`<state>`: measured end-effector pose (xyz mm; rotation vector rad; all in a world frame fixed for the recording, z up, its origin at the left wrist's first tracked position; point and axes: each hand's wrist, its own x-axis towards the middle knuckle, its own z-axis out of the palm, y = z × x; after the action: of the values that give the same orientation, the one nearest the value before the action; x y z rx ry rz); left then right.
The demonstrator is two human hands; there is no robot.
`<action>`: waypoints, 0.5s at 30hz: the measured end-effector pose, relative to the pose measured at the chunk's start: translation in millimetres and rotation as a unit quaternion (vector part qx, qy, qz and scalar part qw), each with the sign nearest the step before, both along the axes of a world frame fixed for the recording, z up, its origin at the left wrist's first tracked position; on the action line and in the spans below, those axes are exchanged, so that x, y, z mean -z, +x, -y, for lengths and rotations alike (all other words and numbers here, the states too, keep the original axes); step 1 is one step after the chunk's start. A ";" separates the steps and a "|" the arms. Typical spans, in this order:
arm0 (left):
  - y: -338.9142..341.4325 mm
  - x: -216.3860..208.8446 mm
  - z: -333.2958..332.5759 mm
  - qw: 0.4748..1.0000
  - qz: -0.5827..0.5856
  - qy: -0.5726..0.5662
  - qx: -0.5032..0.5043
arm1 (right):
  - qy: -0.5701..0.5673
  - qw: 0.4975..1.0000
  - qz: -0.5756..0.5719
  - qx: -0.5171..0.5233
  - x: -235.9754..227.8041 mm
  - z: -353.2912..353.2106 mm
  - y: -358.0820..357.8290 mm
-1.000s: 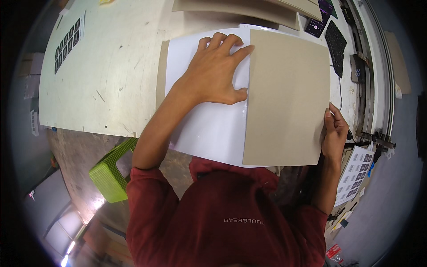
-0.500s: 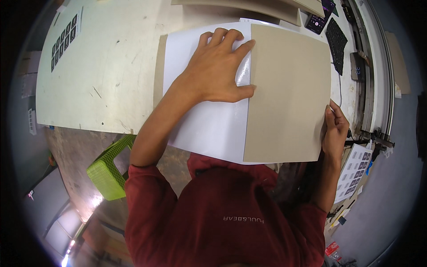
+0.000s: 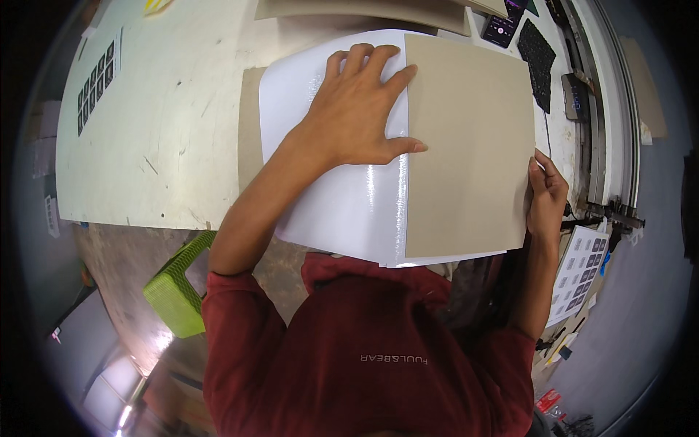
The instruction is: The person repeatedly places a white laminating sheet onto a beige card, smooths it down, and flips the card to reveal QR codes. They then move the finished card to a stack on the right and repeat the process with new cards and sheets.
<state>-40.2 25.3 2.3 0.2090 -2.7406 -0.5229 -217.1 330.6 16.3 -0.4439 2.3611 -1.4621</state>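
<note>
My left hand (image 3: 362, 109) lies with fingers spread on a glossy white sheet (image 3: 335, 211), its thumb and forefinger reaching over the left edge of a beige cardboard (image 3: 470, 153). The cardboard rests on the right part of the sheet, whose white margin shows below it. At the cardboard's right edge my right hand (image 3: 546, 197) is closed, thumb on top and the other fingers partly hidden. Another beige board (image 3: 250, 135) sticks out from under the sheet on the left.
More beige boards (image 3: 364, 11) lie at the far side of the white table (image 3: 160, 146). A phone (image 3: 502, 28), a black keyboard (image 3: 537, 65) and a metal rail (image 3: 604, 109) are at the right. A green plastic stool (image 3: 175, 295) stands at the lower left.
The view has shifted slightly. The cardboard's lower edge sits a little higher, and more of the white sheet shows below it and along its left edge. Both hands keep their places.
</note>
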 end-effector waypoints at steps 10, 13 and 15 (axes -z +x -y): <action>-3.9 -6.1 -1.3 0.999 0.021 -0.032 0.006 | 0.035 0.999 0.024 -0.027 -7.6 1.9 -5.2; -4.5 -6.5 -1.4 0.999 0.027 -0.046 0.005 | 0.052 0.998 0.011 -0.040 -4.3 -1.5 -10.0; -5.0 -7.2 -1.6 0.998 0.031 -0.052 0.005 | 0.062 0.997 0.007 -0.045 -3.3 -1.7 -11.1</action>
<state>-45.2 26.8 9.5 0.1879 -2.8224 -0.3823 -228.2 332.3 19.6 -0.5004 2.3714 -1.2678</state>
